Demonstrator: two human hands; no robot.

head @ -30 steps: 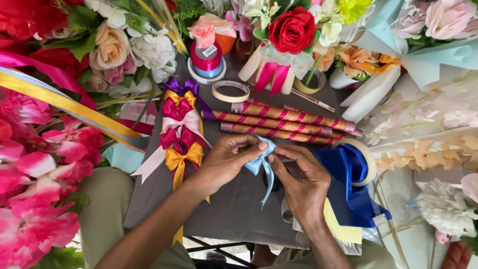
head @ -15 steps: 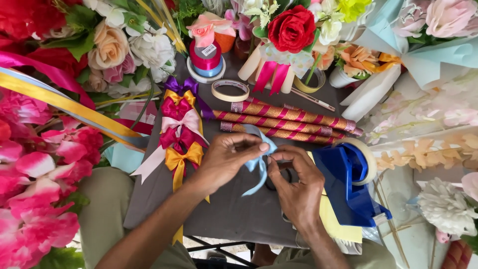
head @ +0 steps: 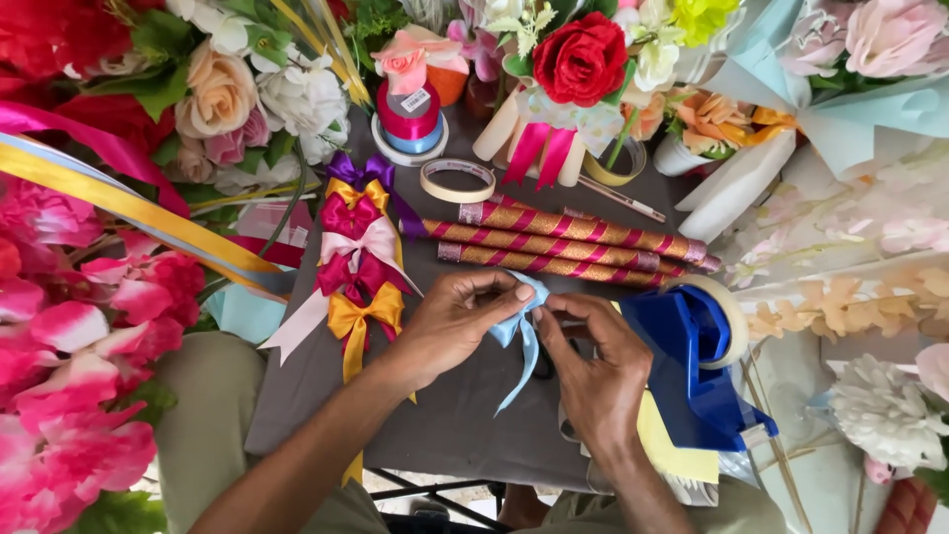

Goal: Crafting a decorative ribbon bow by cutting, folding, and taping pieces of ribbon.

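Note:
Both my hands meet over the dark grey table (head: 445, 425), pinching a light blue ribbon (head: 521, 331) folded into a small bow with one tail hanging toward me. My left hand (head: 455, 321) holds the bow's left side with thumb and fingers. My right hand (head: 593, 361) pinches its middle from the right. A column of finished bows (head: 358, 267) in purple, yellow, magenta, pink and orange lies just left of my left hand. Three striped gold and pink rolls (head: 573, 242) lie just beyond my hands.
A blue tape dispenser (head: 697, 366) sits right of my right hand, over yellow paper (head: 672, 450). Ribbon spools (head: 410, 119), tape rings (head: 457, 180) and a red rose (head: 581, 57) stand at the back. Artificial flowers (head: 79, 316) crowd the left and right edges.
My hands have shifted slightly as they work the blue ribbon; the loops are now folded tighter into a bow between my fingers. Nothing else has moved.

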